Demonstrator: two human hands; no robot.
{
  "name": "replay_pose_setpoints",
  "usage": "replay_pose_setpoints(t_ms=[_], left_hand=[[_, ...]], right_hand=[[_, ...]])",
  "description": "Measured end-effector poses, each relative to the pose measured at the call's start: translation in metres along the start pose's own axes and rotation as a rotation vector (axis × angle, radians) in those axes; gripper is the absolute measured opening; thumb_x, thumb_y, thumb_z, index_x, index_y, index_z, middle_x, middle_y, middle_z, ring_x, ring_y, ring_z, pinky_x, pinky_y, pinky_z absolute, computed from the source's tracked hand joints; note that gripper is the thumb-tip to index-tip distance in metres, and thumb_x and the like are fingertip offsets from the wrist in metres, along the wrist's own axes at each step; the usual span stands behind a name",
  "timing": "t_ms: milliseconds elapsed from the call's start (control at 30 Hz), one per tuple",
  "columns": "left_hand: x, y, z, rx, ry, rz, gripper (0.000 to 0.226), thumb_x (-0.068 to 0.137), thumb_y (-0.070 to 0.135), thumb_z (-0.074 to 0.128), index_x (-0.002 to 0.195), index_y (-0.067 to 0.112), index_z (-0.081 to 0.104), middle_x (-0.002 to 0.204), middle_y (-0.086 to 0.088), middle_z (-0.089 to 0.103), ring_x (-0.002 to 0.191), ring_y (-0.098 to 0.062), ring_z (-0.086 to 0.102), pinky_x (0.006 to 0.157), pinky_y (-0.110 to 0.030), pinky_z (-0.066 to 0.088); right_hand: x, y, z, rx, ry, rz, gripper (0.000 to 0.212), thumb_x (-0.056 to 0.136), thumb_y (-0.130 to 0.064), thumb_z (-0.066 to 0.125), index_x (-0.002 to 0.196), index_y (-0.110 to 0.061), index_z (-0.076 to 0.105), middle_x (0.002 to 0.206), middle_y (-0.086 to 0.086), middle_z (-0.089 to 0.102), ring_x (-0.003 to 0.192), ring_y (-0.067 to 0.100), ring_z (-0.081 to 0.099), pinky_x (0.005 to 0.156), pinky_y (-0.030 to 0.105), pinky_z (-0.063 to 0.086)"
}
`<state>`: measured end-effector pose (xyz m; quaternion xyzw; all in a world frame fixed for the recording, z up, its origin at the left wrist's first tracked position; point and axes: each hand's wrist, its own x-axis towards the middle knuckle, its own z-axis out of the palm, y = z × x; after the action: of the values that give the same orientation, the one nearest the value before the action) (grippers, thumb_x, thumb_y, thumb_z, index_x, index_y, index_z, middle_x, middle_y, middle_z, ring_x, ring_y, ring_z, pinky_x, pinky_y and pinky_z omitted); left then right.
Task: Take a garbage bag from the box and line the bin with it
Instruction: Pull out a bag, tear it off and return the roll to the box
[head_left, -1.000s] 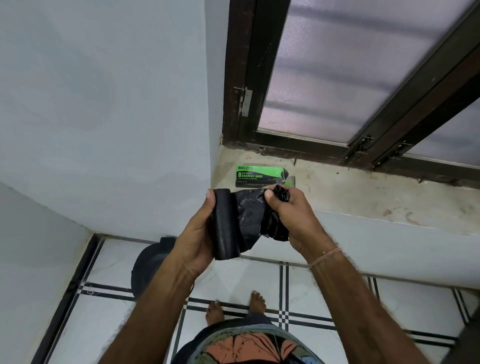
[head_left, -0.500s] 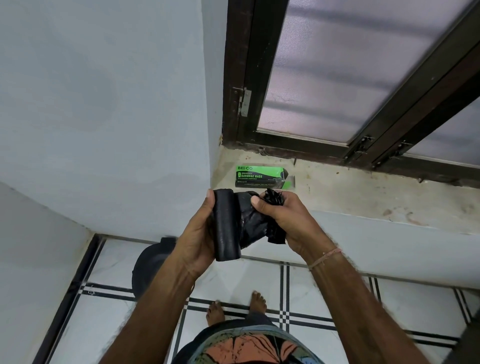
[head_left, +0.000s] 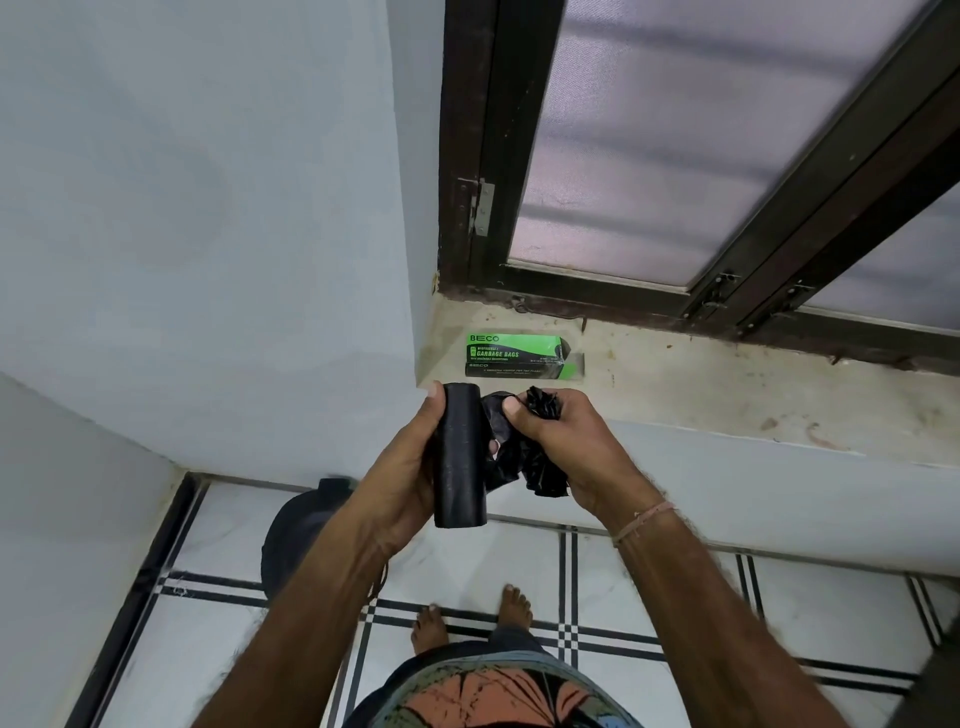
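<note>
1. Head view, looking down: both hands are raised in front of a window sill (head_left: 727, 400), above a white tiled floor (head_left: 649, 587) with dark lines.
2. The left hand (head_left: 408, 467) grips a black roll of garbage bags (head_left: 460, 462). The roll stands roughly upright in the palm, with the thumb at its top edge and the fingers (head_left: 491, 446) curled round its far side.
3. The right hand (head_left: 569, 447) is closed on a crumpled black garbage bag (head_left: 543, 475). Its thumb presses the plastic just beside the roll, and a bunched tuft sticks out above the fist.
4. The loose bag touches the roll; whether it is torn free cannot be told.
5. The green and black garbage bag box (head_left: 517, 353) lies flat on the sill near the wall corner, just beyond the hands and apart from them.
6. The bin (head_left: 291, 540), dark and round, stands on the floor in the corner below the sill, partly hidden by the left forearm.
7. A thin thread band (head_left: 641, 519) circles the right wrist.
8. Two bare feet (head_left: 514, 605) stand on the tiles.
9. A dark-framed frosted window (head_left: 675, 145) rises behind the sill.
</note>
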<state>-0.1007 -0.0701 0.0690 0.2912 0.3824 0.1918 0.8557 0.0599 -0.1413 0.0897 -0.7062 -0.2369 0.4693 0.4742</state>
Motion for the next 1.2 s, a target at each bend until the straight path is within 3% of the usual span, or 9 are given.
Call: replay_pose_setpoints(t_ms=[133,267,500,600,733,900,1033,1100,1200], left_hand=[[0.001,0.000,0.003,0.010,0.015,0.015,0.060,0.094,0.061,0.053,0.127,0.014,0.069,0.102,-0.011,0.081,0.081,-0.020,0.079,0.066,-0.032,0.063],[0.002,-0.001,0.009,-0.056,-0.002,0.014,0.072,0.086,0.065,0.057,0.132,0.010,0.066,0.097,-0.012,0.079,0.075,-0.020,0.076,0.068,-0.034,0.063],[0.007,-0.006,0.009,-0.100,0.034,0.011,0.083,0.085,0.068,0.056,0.139,0.005,0.060,0.093,-0.011,0.077,0.077,-0.020,0.074,0.072,-0.034,0.063],[0.006,-0.007,0.011,-0.029,0.059,0.045,0.078,0.081,0.070,0.058,0.130,0.010,0.067,0.098,-0.013,0.078,0.081,-0.022,0.076,0.071,-0.034,0.063],[0.005,-0.002,0.014,0.184,0.065,0.138,0.058,0.093,0.068,0.052,0.116,0.021,0.077,0.114,-0.021,0.077,0.104,-0.041,0.074,0.094,-0.054,0.060],[0.004,0.000,0.021,0.242,0.081,0.147,0.055,0.097,0.064,0.050,0.121,0.021,0.073,0.114,-0.020,0.077,0.105,-0.039,0.075,0.095,-0.056,0.060],[0.011,-0.003,0.027,0.056,0.078,0.082,0.070,0.087,0.069,0.056,0.130,0.015,0.069,0.119,-0.018,0.077,0.108,-0.034,0.074,0.092,-0.045,0.060],[0.017,-0.005,0.030,-0.076,0.039,0.078,0.080,0.084,0.072,0.058,0.132,0.008,0.063,0.105,-0.011,0.077,0.092,-0.024,0.076,0.081,-0.035,0.062],[0.022,-0.010,0.038,-0.202,0.018,0.100,0.069,0.090,0.070,0.050,0.119,0.009,0.067,0.093,-0.008,0.072,0.081,-0.018,0.072,0.079,-0.033,0.063]], right_hand=[[-0.001,0.000,0.000,0.239,-0.077,0.045,0.021,0.104,-0.012,0.058,0.093,-0.002,0.073,0.071,0.009,0.074,0.063,0.024,0.071,0.060,0.033,0.059],[-0.004,-0.001,0.005,0.503,-0.110,0.113,0.017,0.103,-0.007,0.055,0.099,0.001,0.069,0.073,0.009,0.075,0.059,0.021,0.072,0.057,0.031,0.061],[-0.004,0.006,0.004,0.624,-0.187,0.146,0.021,0.105,-0.010,0.050,0.103,0.000,0.069,0.078,0.011,0.076,0.066,0.019,0.074,0.062,0.029,0.061],[-0.001,0.007,0.001,0.520,-0.173,0.084,0.023,0.104,-0.017,0.055,0.106,-0.002,0.072,0.081,0.009,0.077,0.071,0.019,0.073,0.068,0.031,0.061],[0.003,0.007,-0.011,0.175,-0.152,-0.108,0.035,0.094,-0.033,0.069,0.103,0.000,0.076,0.089,0.015,0.076,0.083,0.026,0.073,0.077,0.038,0.058],[0.008,0.000,-0.023,-0.009,-0.205,-0.096,0.030,0.095,-0.027,0.073,0.086,0.002,0.072,0.074,0.010,0.072,0.064,0.027,0.067,0.046,0.026,0.049],[0.015,0.002,-0.023,0.304,-0.327,0.004,0.028,0.103,-0.022,0.059,0.086,-0.004,0.073,0.078,0.008,0.073,0.072,0.021,0.070,0.072,0.031,0.058],[0.018,0.003,-0.022,0.508,-0.384,0.055,0.031,0.103,-0.023,0.056,0.081,-0.006,0.070,0.083,0.010,0.072,0.074,0.020,0.069,0.076,0.031,0.060],[0.021,0.002,-0.024,0.638,-0.429,0.072,0.031,0.097,-0.030,0.056,0.077,-0.006,0.059,0.086,0.012,0.072,0.078,0.021,0.067,0.080,0.031,0.059]])
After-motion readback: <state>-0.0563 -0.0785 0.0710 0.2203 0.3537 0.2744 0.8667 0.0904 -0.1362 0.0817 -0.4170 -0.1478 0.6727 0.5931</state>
